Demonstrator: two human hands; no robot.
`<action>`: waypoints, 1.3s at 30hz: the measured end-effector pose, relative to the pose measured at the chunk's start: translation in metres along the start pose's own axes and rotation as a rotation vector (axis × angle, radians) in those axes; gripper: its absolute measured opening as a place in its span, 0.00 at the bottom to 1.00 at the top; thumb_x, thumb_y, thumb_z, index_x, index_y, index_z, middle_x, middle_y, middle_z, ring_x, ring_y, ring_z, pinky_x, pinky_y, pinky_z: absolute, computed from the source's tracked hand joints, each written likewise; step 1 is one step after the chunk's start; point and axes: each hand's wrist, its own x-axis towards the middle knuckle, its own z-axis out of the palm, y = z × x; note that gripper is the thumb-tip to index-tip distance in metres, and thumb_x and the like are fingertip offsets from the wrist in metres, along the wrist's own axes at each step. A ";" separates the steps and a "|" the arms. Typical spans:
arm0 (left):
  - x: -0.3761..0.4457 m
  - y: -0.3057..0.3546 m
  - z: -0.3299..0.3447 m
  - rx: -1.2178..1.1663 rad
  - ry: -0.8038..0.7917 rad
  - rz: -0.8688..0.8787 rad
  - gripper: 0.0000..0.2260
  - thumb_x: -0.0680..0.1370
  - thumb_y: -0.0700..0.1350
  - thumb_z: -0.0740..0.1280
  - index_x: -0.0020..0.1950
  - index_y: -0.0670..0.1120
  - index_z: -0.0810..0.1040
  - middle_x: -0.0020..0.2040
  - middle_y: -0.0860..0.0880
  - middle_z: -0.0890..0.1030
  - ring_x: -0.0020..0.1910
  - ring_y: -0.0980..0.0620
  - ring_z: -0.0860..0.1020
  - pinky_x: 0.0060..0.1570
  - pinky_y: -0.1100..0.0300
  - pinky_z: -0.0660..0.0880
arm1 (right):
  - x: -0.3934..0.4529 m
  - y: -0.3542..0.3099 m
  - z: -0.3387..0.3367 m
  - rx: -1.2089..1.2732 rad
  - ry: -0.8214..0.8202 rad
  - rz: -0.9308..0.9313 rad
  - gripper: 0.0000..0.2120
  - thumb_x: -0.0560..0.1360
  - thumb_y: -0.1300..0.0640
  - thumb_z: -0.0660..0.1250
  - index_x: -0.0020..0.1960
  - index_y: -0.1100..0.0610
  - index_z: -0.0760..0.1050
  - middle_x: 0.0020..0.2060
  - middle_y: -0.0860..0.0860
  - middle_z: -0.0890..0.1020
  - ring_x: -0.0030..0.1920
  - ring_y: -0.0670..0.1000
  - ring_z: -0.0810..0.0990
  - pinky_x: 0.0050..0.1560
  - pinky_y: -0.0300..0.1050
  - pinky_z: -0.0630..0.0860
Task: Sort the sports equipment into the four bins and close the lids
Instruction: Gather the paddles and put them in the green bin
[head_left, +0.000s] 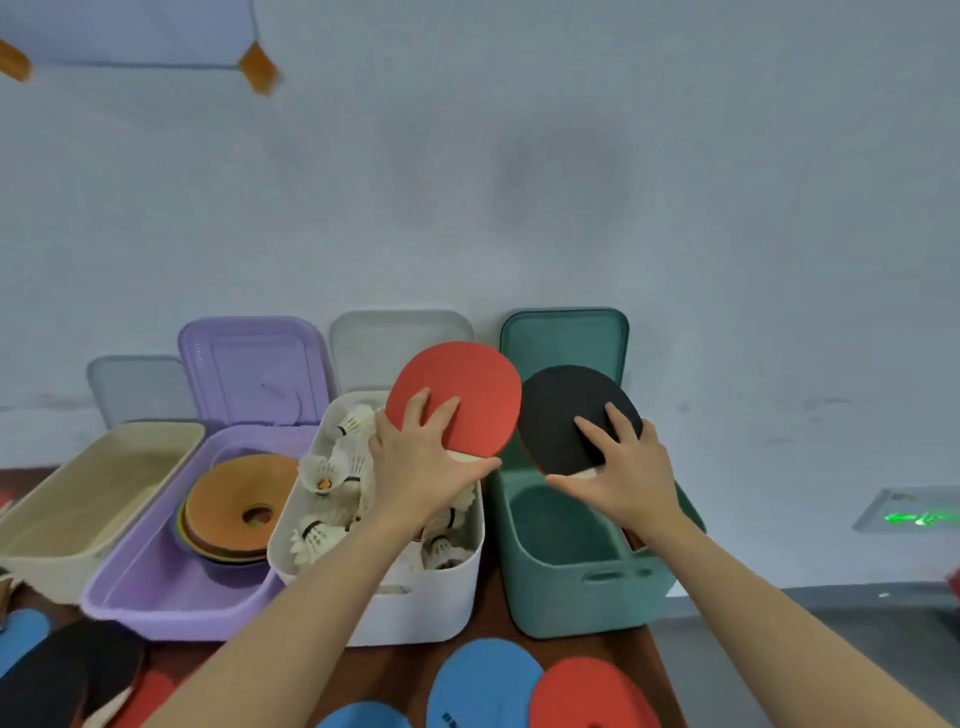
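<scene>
Four open bins line the table; the green bin takes paddles. Left hand grasps a red paddle, right hand a black paddle, above it; lower each flat

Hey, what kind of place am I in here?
Probably a sports equipment storage corner indoors: a table against a plain wall, open bins, shuttlecocks and table tennis paddles.

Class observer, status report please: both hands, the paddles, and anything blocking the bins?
Left hand grips red paddle; right hand grips black paddle. Both above green bin, lid up. Nothing in the way.
</scene>
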 end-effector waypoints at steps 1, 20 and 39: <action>0.011 0.003 0.004 0.010 0.004 -0.009 0.40 0.61 0.71 0.68 0.70 0.62 0.63 0.74 0.54 0.58 0.69 0.39 0.56 0.69 0.42 0.57 | 0.010 0.003 0.007 -0.011 -0.041 -0.005 0.46 0.56 0.21 0.54 0.69 0.41 0.67 0.72 0.53 0.65 0.66 0.67 0.65 0.62 0.60 0.69; 0.061 0.039 0.078 0.170 -0.098 -0.008 0.40 0.61 0.71 0.67 0.71 0.60 0.63 0.74 0.53 0.58 0.70 0.37 0.55 0.68 0.43 0.55 | 0.059 0.021 0.056 0.374 -0.055 -0.134 0.29 0.76 0.37 0.44 0.75 0.46 0.57 0.72 0.47 0.66 0.72 0.49 0.63 0.70 0.51 0.57; 0.046 0.068 0.173 0.237 -0.588 0.040 0.39 0.70 0.70 0.59 0.76 0.57 0.50 0.77 0.46 0.47 0.71 0.31 0.52 0.69 0.40 0.52 | 0.059 0.077 0.069 -0.261 -0.345 -0.214 0.39 0.70 0.41 0.29 0.71 0.52 0.64 0.69 0.50 0.70 0.70 0.54 0.64 0.64 0.55 0.47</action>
